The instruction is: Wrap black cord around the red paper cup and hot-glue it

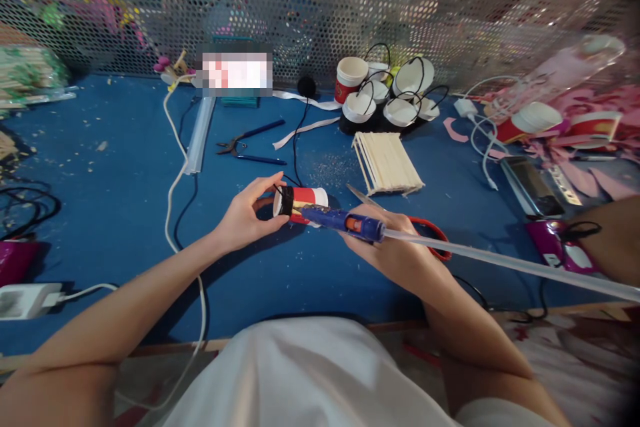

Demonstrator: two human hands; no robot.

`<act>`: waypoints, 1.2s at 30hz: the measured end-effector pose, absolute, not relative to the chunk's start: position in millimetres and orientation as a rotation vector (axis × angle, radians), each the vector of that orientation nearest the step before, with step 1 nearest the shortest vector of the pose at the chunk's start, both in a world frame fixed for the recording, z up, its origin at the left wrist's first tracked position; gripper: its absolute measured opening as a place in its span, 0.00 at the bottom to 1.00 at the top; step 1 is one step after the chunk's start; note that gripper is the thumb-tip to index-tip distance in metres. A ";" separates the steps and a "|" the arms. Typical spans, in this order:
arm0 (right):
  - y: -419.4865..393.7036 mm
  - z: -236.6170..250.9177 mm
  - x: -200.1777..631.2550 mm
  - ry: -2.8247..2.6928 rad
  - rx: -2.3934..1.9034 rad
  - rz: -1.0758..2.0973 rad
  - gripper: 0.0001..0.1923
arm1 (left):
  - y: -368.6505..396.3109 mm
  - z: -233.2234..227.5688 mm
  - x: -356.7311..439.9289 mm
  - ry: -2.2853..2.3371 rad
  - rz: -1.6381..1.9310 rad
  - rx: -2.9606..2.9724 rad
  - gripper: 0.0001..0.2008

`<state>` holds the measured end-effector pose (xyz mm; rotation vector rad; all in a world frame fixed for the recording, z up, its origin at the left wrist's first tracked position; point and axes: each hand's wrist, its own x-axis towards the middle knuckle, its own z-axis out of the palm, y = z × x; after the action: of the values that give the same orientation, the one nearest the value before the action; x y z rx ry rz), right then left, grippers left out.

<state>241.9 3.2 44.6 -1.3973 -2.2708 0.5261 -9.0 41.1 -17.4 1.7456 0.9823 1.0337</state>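
Observation:
My left hand [253,213] grips a red and white paper cup [313,196] by its left end, thumb in front and fingers behind. The cup lies on its side, with black cord [286,200] wound round that end. In my right hand [390,250] is a blue glue gun [334,219], its fingers closed round the handle. The nozzle points left, at the cup beside the cord; whether it touches I cannot tell. A long glue stick [500,260] sticks out of the gun's back. Red-handled scissors [434,235] lie partly hidden behind my right hand.
Pliers [250,145] lie open ahead on the blue table [135,167]. Several cups with black cord handles [400,107] stand near the mesh panel [300,7]. A stick bundle [387,161], a phone [531,187] and pink scraps are to the right. A white cable [173,213] crosses at left.

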 end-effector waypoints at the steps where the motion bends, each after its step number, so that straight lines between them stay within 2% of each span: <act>1: 4.0 43.8 242.6 -2.254 -1.389 0.535 0.04 | 40.7 -17.1 -8.9 0.978 1.035 1.774 0.34; 10: 12.8 46.5 247.3 -2.122 -1.431 0.593 0.05 | 35.8 -10.0 -8.0 0.932 1.024 2.075 0.35; 18: 34.5 53.8 267.8 -1.651 -1.594 0.650 0.18 | 35.3 -11.9 -8.4 0.968 1.022 2.077 0.35; 20: 45.4 55.3 280.2 -1.603 -1.616 0.564 0.20 | 35.6 -12.2 -8.3 0.972 1.034 2.068 0.34; 25: 76.0 49.9 306.8 -1.670 -2.051 0.100 0.20 | 34.7 -11.5 -6.9 0.999 1.024 2.054 0.35; 32: 89.9 32.0 311.8 -1.762 -2.256 0.022 0.20 | 33.7 -8.2 -6.1 1.018 1.002 2.036 0.34; 36: 77.8 37.2 293.6 -1.838 -2.071 -0.220 0.16 | 34.0 -8.7 -6.3 0.992 0.992 2.009 0.35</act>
<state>293.6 77.8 37.2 -2.0706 -1.8381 -0.2199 -6.3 34.0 -8.7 2.0089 0.9917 0.9917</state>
